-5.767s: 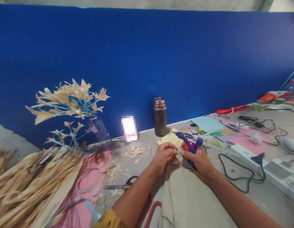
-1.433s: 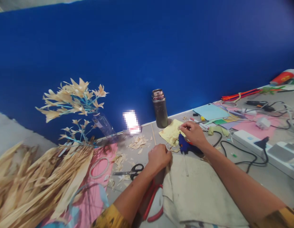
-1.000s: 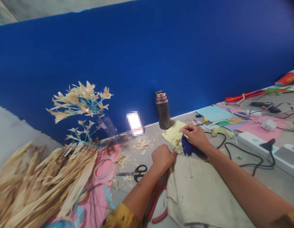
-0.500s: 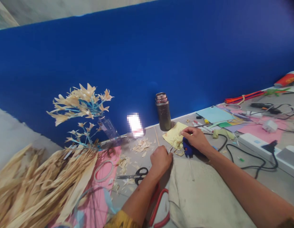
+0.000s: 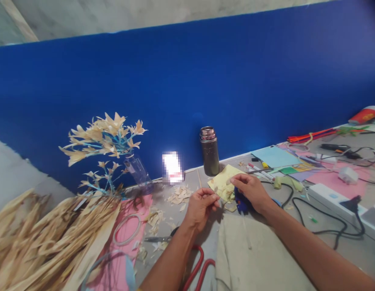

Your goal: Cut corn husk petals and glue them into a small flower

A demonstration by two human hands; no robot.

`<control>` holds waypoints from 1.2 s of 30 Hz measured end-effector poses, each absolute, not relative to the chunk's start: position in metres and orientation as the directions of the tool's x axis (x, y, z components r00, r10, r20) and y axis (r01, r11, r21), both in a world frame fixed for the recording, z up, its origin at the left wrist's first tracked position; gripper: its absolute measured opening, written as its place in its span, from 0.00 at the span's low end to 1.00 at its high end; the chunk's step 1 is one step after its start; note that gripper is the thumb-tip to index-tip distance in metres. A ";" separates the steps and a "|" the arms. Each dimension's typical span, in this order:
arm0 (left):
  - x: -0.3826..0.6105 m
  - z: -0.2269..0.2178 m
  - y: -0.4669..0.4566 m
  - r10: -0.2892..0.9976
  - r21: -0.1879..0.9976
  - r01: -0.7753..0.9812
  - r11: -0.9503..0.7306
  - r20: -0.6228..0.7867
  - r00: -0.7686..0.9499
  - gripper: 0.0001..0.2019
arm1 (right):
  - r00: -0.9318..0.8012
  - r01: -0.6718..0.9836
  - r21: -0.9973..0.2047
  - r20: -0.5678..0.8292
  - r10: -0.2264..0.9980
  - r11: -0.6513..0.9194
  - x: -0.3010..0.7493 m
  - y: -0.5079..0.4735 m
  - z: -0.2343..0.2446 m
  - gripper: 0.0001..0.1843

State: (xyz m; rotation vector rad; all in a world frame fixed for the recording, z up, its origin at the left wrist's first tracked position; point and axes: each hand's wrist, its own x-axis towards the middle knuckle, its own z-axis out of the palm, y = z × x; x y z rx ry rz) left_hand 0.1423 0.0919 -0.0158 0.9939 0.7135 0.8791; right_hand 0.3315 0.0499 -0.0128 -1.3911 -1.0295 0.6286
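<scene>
My left hand (image 5: 201,207) hovers over the table beside a yellow paper (image 5: 225,178), thumb and fingers pinched; anything between them is too small to make out. My right hand (image 5: 250,190) is closed at the fingertips above that paper's right side, and what it pinches cannot be told. Just under the right hand lies a blue glue gun (image 5: 241,203), partly covered by it, its nozzle toward a folded beige cloth (image 5: 260,254). Pale husk scraps (image 5: 230,193) lie on the paper between both hands. Scissors (image 5: 159,239) are half hidden behind my left forearm.
A dark flask (image 5: 209,155) stands open by the blue wall. Husk flowers on blue stems (image 5: 107,137) lean from a clear vase (image 5: 139,171). Dry husks (image 5: 45,242) fill the left. Red-handled shears (image 5: 202,268) lie near me; a power strip (image 5: 336,202) with cords is right.
My left hand has turned and its fingers have lifted, showing more of the thumb. My right hand stays pinched above the yellow paper. The whole view has shifted slightly.
</scene>
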 end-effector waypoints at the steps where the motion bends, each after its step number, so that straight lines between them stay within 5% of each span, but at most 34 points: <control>1: 0.143 -0.017 0.092 0.880 0.894 -0.333 0.301 -0.127 0.457 0.19 | 0.450 0.184 -0.975 0.199 0.870 0.127 0.329 0.049 -0.013 0.17; 8: 0.144 -0.025 0.094 0.909 0.903 -0.362 0.231 -0.068 0.412 0.12 | 0.411 0.096 -0.986 0.167 0.896 0.139 0.319 0.045 -0.009 0.20; 15: 0.139 -0.016 0.092 0.922 0.982 -0.187 0.015 0.059 0.383 0.03 | 0.385 0.065 -0.974 0.225 0.895 0.217 0.308 0.039 0.001 0.23; 36: 0.138 -0.004 0.093 0.908 0.968 -0.250 -0.029 0.130 0.399 0.08 | 0.293 0.046 -0.975 0.220 0.930 0.217 0.300 0.037 -0.010 0.23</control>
